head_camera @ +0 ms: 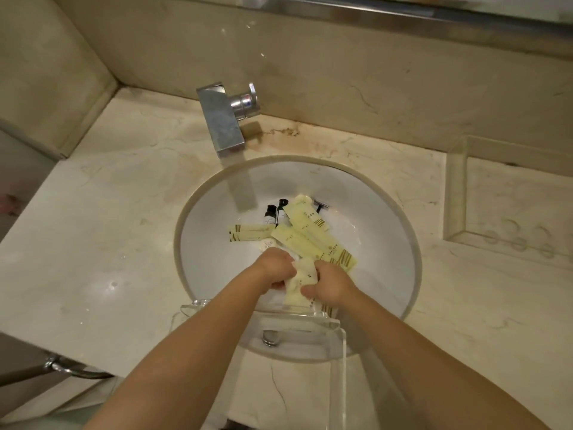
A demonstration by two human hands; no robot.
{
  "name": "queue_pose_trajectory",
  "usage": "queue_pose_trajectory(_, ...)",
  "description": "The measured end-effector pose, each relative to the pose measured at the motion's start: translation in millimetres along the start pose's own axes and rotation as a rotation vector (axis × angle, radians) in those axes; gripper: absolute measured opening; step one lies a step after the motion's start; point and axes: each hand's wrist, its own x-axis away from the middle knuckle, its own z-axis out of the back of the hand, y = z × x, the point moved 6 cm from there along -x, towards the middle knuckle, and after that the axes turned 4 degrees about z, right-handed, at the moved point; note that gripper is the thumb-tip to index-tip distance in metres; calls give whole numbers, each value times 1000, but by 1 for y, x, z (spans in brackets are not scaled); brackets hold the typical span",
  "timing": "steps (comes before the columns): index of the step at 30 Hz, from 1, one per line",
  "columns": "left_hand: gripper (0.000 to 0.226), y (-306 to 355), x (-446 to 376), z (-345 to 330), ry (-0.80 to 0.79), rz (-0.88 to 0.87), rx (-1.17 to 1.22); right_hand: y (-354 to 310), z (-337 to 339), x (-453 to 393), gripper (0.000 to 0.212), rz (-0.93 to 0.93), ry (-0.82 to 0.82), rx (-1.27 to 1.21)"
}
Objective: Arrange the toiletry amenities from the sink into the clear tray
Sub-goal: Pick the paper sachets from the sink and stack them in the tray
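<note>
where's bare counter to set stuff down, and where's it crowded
Bare counter lies left of the sink, out to the side wall. The clear tray on the right looks empty. Crowded: the basin middle, with packets, small bottles and both hands.

left hand (276,268): reaching forward and down, fingers curled closed on a packet | right hand (330,283): right next to it, fingers pinched on the same packet | both forearms bare, angling in toward each other
</note>
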Motion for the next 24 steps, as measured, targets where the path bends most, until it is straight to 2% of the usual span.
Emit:
queue_pose_trajectory(2,18,6,7,10,6,-45,135,-6,12,3,22,20,67,-128)
queue_pose_trajectory(6,14,20,26,32,67,-105,377,-26,38,14,24,26,225,-445)
queue_pose_trajectory(8,10,24,40,39,68,-108,489,-41,50,21,18,51,285,-548)
queue_pose_trajectory(14,20,40,88,51,-90,-178,682,-88,74,51,15,128,423,-797)
queue_pose_trajectory(18,22,45,114,69,-90,-253,656,-104,72,78,12,107,472,-862)
queue_pose_trajectory(22,15,34,142,86,-24,-363,448,-101,61,105,47,114,505,-958)
queue_pose_trajectory(24,15,22,151,90,-22,-393,286,-97,51,118,57,104,472,-1042)
